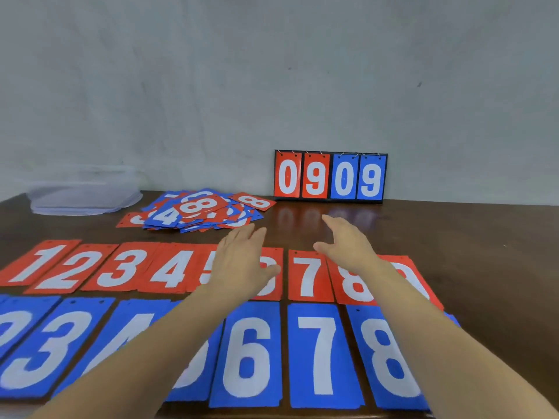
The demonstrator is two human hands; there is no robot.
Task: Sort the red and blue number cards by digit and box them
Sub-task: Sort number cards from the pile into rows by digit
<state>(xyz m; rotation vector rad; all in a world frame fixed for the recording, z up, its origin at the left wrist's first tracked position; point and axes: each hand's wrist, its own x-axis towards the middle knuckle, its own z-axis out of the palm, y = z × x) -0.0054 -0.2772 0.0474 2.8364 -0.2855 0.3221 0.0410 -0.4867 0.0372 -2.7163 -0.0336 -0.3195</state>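
Over the red row [121,267] of sorted cards, both hands hover flat, fingers straight and holding nothing: the left hand [242,261] above the 5 and 6, the right hand [348,244] by the tops of the 7 and 8. From them, the loose pile [199,210] lies at eleven o'clock, the scoreboard [329,176] reading 0909 at one, the blue row [320,358] at six, and the clear box [84,192] at ten.

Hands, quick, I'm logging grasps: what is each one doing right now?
Left hand: open, fingers straight, holding nothing.
Right hand: open, fingers spread, holding nothing.
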